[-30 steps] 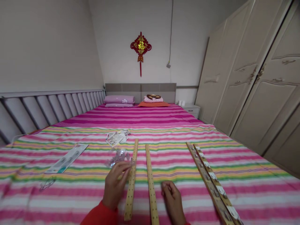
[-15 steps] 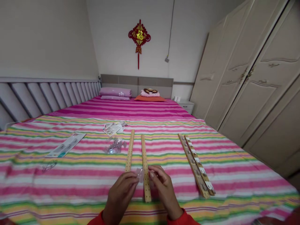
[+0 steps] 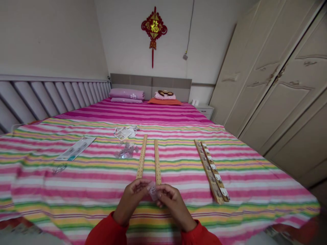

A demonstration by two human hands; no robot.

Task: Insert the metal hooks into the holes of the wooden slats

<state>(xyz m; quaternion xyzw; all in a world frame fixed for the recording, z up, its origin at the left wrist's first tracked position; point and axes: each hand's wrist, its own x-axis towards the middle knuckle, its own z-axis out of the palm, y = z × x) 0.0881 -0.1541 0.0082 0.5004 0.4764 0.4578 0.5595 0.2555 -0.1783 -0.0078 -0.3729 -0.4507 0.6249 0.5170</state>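
Note:
Between my two hands, a small clear plastic piece (image 3: 153, 192) with something shiny on it is held just past the near end of a wooden strip. My left hand (image 3: 133, 199) pinches its left side. My right hand (image 3: 173, 202) has thumb and fingers closed at its right side; the fingertips partly hide it. Two narrow wooden strips with rows of small holes lie ahead: the left strip (image 3: 142, 156) and the right strip (image 3: 157, 160). Their near ends meet my hands in the view. Beyond my left hand sits a pile of similar clear plastic pieces (image 3: 126, 150).
At the right lie a wooden strip with clear pieces (image 3: 208, 170) and another with white pieces (image 3: 214, 167). On the left are a flat package (image 3: 76, 149) and thin wire-like loops (image 3: 60, 168). Card-like scraps (image 3: 126, 132) lie farther back on the striped bedspread (image 3: 102, 190).
My hands have come closer together, and the plastic piece is now between both of them. The right hand has moved off the strip's side to its near end. The view has tilted down.

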